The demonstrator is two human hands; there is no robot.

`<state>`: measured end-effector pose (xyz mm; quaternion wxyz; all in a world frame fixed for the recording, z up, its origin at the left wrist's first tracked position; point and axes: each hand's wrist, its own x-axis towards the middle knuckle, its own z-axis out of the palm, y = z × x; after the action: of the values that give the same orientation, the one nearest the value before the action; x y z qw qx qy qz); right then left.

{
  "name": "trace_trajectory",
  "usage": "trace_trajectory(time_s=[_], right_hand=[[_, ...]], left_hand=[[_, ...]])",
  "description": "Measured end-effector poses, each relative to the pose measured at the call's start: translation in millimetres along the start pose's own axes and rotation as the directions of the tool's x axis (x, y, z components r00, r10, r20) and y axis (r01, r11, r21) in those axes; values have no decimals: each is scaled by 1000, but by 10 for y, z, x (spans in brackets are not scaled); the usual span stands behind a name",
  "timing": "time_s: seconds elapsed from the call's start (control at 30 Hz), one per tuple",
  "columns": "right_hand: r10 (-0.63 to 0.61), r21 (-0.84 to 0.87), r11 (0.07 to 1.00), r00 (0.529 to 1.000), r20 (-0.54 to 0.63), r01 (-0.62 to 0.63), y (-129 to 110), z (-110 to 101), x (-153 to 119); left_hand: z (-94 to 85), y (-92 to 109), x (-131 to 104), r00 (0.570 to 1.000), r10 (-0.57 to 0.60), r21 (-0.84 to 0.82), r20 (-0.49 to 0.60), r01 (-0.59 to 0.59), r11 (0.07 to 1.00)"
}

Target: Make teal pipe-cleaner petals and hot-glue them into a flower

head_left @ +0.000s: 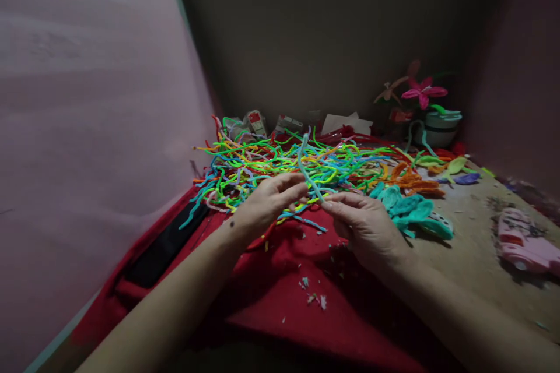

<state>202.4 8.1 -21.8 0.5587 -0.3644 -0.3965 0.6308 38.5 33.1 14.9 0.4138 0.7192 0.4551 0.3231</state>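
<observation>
Clock set on the stem, twelve pointing away from the worker. Pale blue fuzzy stem (309, 178) raised at the centre, upright with a slight bend, its top leaning toward eleven. Right hand (371, 227) at four o'clock: thumb and forefinger pinched together on the stem's lower end, the other fingers curled under. Left hand (268, 201) at eight to nine: fingers slack, half curled, a little parted, tips right beside the stem's middle. From where I stand I cannot tell whether they touch it.

Behind both hands, nine round to two, a tangled heap of coloured stems (245, 157): green, yellow, orange, blue, red. The held stem crosses in front of it; the left hand hides part of its near edge.

Teal fuzzy petals (409, 207) at four, just beyond the right hand, which stands before their near side. Orange fuzzy pieces (406, 178) at three, beside them. Farther out at three to four, a pink tool (525, 242) on the bare tabletop (464, 280).

At two, a pot (441, 128) near a pink flower (423, 93). White sheets (345, 124) at one; a small package (256, 122) at eleven, behind the heap. Dark flat object (168, 245) at eight, past the left forearm. Red cloth (271, 291) spreads toward six, pale scraps (322, 302) scattered on it.
</observation>
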Motion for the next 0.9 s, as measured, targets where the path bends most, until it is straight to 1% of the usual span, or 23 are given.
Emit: trace_trajectory(time_s=[0.03, 0.1, 0.13, 0.17, 0.23, 0.27, 0.3, 0.4, 0.47, 0.57, 0.7, 0.8, 0.9], right_hand=[[17, -9, 1000, 1000, 16, -17, 10, 3, -6], [47, -27, 999, 998, 34, -46, 32, -1, -8], [60, -36, 998, 997, 40, -59, 42, -5, -4], [73, -44, 997, 996, 47, -71, 53, -9, 1], [107, -45, 994, 991, 75, -104, 71, -14, 12], [138, -39, 990, 986, 89, -135, 78, -13, 14], [176, -35, 984, 979, 101, -173, 83, -9, 15], [289, -49, 957, 949, 128, -285, 93, 15, 4], [329, -72, 944, 932, 153, -322, 96, 27, -4], [349, -93, 937, 919, 185, -338, 101, 15, -1], [380, -168, 921, 906, 187, -351, 120, -18, 11], [331, -220, 929, 933, 142, -296, 144, -3, 11], [270, -235, 943, 954, 130, -235, 156, 19, 17]], left_hand=[[45, 39, 61, 999, 20, -191, -29, -25, 981], [116, 94, 177, 991, 26, -465, -128, -83, 882], [138, 112, 230, 986, 2, -579, -168, -101, 809], [152, 125, 276, 982, -32, -671, -185, -102, 734], [162, 141, 345, 983, -98, -801, -156, -68, 594], [162, 144, 366, 984, -114, -834, -136, -51, 550], [161, 146, 378, 985, -121, -851, -127, -45, 524], [159, 140, 380, 981, -118, -859, -155, -75, 507], [153, 132, 374, 974, -116, -857, -192, -109, 504], [108, 119, 383, 962, -126, -866, -241, -155, 476], [-50, 89, 414, 930, -180, -862, -320, -206, 463], [-191, 41, 433, 900, -236, -863, -367, -234, 447], [-264, -37, 454, 897, -256, -886, -361, -244, 395]])
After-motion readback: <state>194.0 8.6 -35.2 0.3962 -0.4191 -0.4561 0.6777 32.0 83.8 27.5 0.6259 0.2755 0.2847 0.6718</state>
